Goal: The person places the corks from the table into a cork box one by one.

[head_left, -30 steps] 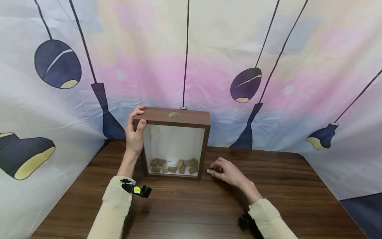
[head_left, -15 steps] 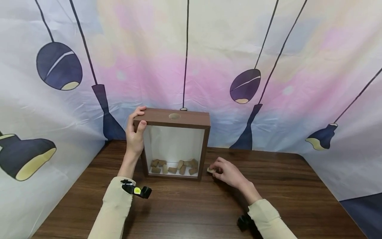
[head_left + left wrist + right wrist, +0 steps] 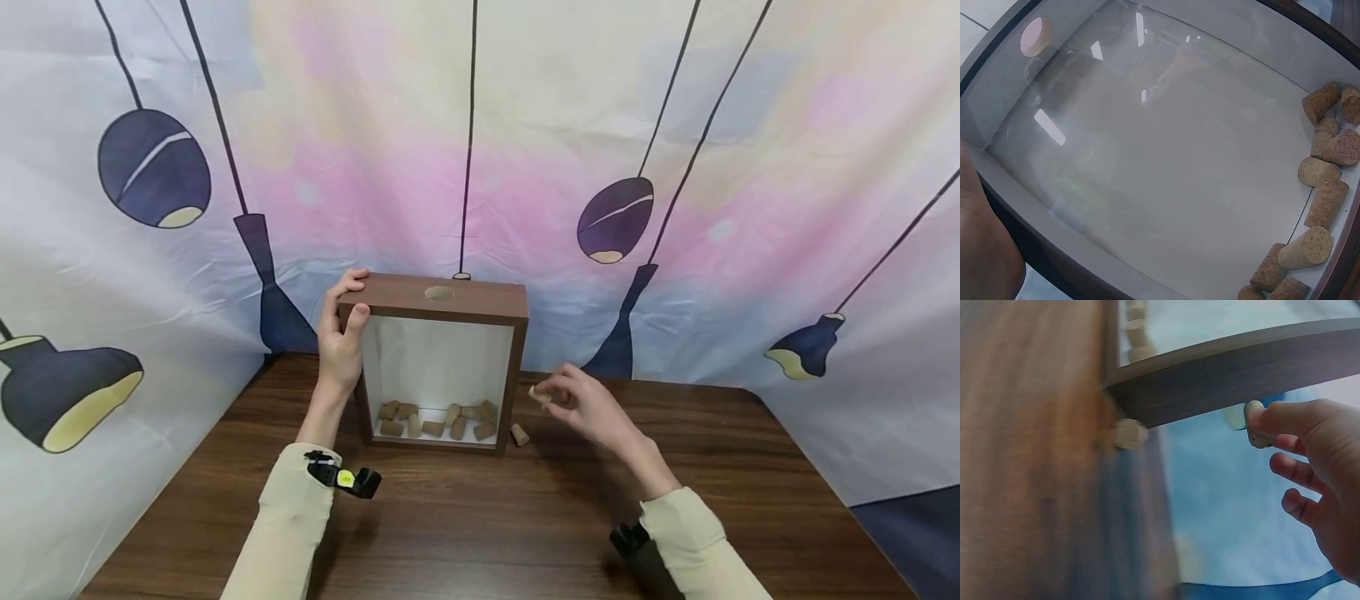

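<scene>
A brown wooden shadow box [image 3: 517, 367] with a clear front stands upright on the table. Several wine corks [image 3: 432, 428] lie along its bottom, also visible at the right of the left wrist view. My left hand [image 3: 339, 350] grips the box's top left corner, thumb in front and fingers over the top. To the right of the box, my right hand [image 3: 596, 412] pinches a cork [image 3: 1254, 428] between thumb and fingers, above the table. Another cork [image 3: 520, 435] rests on the table by the box's lower right corner.
The box's top has a round hole [image 3: 439, 293] near its middle. The dark wood table [image 3: 450, 517] reaches back to a hanging cloth [image 3: 525, 167] printed with lamps, close behind the box. More cloth hangs at both sides.
My right hand has lifted a cork off the table, moving up and slightly right. The other cork by the box has come into sight. My left hand and the box stay put.
</scene>
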Tool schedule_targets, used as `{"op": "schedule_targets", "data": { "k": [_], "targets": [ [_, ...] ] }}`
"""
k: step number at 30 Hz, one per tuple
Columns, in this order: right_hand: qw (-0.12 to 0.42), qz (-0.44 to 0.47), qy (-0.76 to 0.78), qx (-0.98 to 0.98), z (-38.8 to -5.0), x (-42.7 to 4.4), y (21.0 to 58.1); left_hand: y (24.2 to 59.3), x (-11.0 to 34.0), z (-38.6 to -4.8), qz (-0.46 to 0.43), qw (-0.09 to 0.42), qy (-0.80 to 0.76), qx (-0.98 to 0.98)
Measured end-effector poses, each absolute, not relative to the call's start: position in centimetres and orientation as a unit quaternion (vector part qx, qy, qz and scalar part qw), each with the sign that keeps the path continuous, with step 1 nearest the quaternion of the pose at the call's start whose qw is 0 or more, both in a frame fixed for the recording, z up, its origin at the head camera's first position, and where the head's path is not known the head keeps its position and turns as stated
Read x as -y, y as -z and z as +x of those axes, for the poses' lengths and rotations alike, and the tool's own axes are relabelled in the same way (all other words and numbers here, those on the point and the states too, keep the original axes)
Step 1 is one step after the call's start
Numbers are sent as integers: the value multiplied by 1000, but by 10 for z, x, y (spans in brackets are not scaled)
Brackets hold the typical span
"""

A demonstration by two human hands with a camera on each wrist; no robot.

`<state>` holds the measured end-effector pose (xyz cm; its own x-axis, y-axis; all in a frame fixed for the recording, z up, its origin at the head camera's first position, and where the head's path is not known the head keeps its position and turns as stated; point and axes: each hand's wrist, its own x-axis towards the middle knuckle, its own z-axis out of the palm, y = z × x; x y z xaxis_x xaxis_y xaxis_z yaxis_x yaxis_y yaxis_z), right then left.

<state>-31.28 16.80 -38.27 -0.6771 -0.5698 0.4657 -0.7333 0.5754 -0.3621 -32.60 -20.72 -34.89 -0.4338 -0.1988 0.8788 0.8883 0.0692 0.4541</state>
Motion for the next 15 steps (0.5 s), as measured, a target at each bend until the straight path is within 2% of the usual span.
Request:
{"op": "schedule_targets", "data": {
  "k": [7, 15],
  "targets": [
    [225, 406, -260, 847, -313, -171, 344, 350, 209, -326, -298, 440, 615, 582],
    [268, 416, -250, 832, -310, -175, 296, 349, 208, -326, -297, 440, 614, 584]
  ]
}}
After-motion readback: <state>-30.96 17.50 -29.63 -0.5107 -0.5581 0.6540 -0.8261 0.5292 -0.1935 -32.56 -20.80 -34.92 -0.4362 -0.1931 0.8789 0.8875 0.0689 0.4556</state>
